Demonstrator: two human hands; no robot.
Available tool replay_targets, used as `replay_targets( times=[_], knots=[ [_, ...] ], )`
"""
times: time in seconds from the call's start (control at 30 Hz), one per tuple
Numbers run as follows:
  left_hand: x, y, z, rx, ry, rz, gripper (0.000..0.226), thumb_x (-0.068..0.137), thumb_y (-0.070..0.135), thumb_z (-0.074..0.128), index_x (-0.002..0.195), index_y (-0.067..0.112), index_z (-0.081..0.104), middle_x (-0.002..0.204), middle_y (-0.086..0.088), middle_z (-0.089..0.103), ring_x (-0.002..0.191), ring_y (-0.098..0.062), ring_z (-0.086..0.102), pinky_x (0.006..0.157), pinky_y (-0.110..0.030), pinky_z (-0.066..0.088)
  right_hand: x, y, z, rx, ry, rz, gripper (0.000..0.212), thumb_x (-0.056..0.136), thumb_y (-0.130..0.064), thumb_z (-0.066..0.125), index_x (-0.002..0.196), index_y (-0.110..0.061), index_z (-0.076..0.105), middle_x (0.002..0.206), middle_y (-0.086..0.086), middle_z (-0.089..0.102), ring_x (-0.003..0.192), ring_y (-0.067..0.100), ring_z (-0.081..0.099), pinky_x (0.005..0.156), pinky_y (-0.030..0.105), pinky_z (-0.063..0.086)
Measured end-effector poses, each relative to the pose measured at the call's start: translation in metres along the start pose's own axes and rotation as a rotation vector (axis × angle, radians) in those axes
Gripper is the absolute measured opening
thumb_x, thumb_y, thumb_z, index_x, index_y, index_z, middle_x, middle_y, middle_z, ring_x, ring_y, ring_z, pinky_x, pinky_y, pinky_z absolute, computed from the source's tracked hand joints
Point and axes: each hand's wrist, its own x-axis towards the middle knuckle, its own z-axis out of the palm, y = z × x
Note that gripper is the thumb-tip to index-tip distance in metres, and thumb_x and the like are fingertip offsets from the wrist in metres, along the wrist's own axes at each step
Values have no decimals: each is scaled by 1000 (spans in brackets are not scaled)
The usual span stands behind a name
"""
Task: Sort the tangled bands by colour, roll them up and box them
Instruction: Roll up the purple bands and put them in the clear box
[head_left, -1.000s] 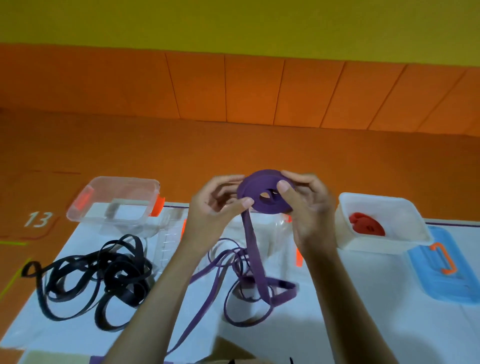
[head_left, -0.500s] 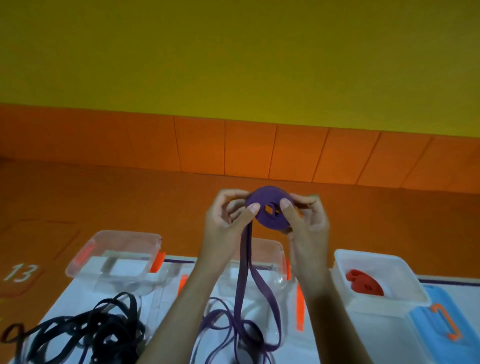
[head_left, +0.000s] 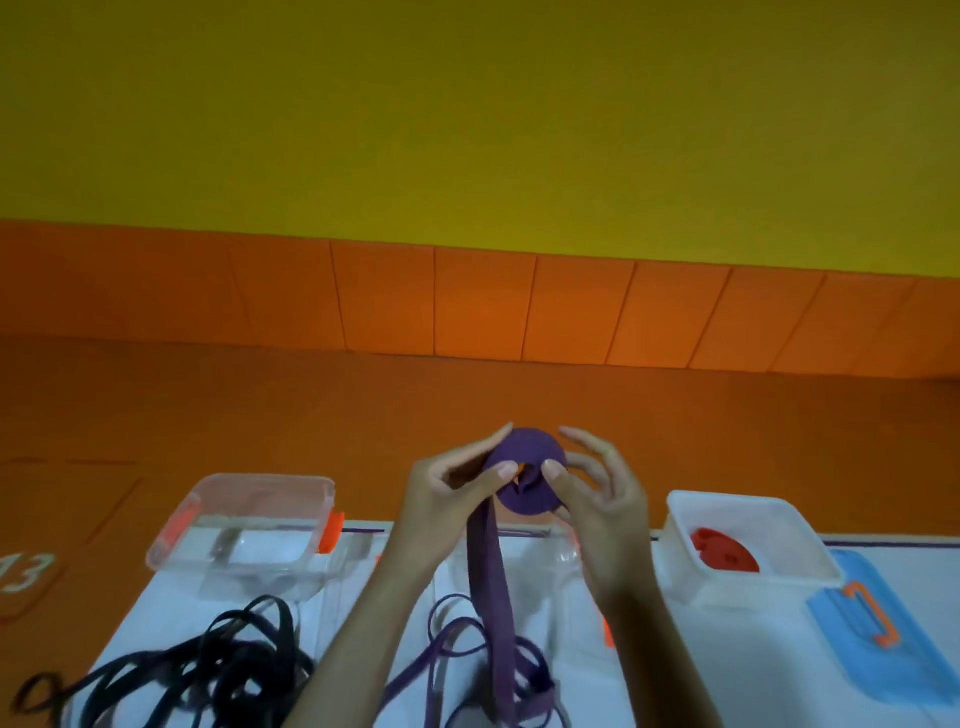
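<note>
At the far left, on the white mat (head_left: 156, 613), the black bands (head_left: 218, 670) lie in a loose tangle, not rolled at all, and just behind them stands a clear box with orange clips (head_left: 244, 530) which looks empty. Next comes the left hand (head_left: 447, 493), raised above the mat; its thumb and fingers are closed narrowly on the left edge of the purple roll (head_left: 527, 475), and the thumb tip presses near the hole in the middle. The roll is already thick, but a long purple tail (head_left: 488, 587) hangs down from it to more loose purple loops (head_left: 467, 654) on the mat, so I think the winding of this colour is maybe half done, not more. A second clear box (head_left: 566, 561) stands under the hands, partly hidden, and I cannot tell if something is in it. The right hand (head_left: 608, 509) holds the other side of the roll with the thumb on its face, while the other fingers are spread quite wide behind it. Further right, a white box (head_left: 737, 551) holds a red roll (head_left: 724, 551), so the red colour seems finished, only the blue lid (head_left: 883, 639) with orange handle lies beside it and is not yet put on. In my judgement purple must be finished and boxed, then the black rolled and boxed, and the boxes closed.
</note>
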Motion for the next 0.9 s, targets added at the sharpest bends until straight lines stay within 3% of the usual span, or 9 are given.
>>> replay_targets(
  times=[0.07,0.13,0.23,0.37,0.47,0.53,0.63,0.73,0.9],
  knots=[
    [-14,-7,-8,-9,75,-2,34,87,18,84,118,32,79,113,3,81,107,-14,76,84,-20,58,-12,6,5,-77,-43,34,25,84,-34,83,107,-40,74,112,-2,78,106,20,76,84,37,64],
    [-27,-14,-5,-33,136,-27,26,84,12,87,102,26,76,95,-4,81,89,-17,78,72,-21,58,-20,9,5,-138,-34,54,25,78,-36,89,95,-34,72,105,-1,80,97,18,77,78,31,63],
    [-46,-27,8,-67,173,-14,20,82,10,88,89,18,71,94,-5,79,88,-17,77,71,-22,58,-29,14,-5,-205,43,21,29,77,-32,90,90,-20,66,98,2,81,87,21,79,65,36,64],
    [-61,-35,15,-50,119,-91,24,84,26,85,107,23,81,108,3,80,99,-10,76,79,-18,56,-42,26,-15,-78,108,29,22,85,-29,87,97,-34,70,103,4,80,95,25,78,66,37,65],
    [-64,-42,20,-28,188,-115,26,86,15,85,109,26,80,106,8,81,98,-8,76,79,-16,57,-51,42,-22,41,40,93,26,88,-30,80,113,-34,75,116,7,77,109,27,75,82,44,65],
    [-63,-44,27,-15,255,-101,23,84,11,88,97,27,78,95,6,80,87,-8,76,72,-18,58,-52,45,-30,75,19,144,22,84,-33,83,105,-30,76,115,11,77,108,30,75,86,44,63],
    [-57,-49,41,55,288,-111,21,77,16,93,88,24,76,86,2,78,79,-12,75,68,-22,59,-40,45,-51,64,16,205,27,77,-32,93,83,-23,69,104,13,79,98,35,77,74,38,65],
    [-52,-54,56,96,208,-139,19,80,18,90,95,24,80,98,1,80,92,-15,77,77,-23,60,-25,47,-73,80,65,201,24,74,-26,89,85,-21,68,96,9,79,88,27,78,67,37,65],
    [-39,-57,80,124,107,-196,39,82,15,87,114,37,81,115,4,80,109,-15,76,88,-21,58,-13,59,-106,169,27,206,28,84,-36,88,106,-26,74,110,5,78,105,24,75,76,35,64]
  ],
)
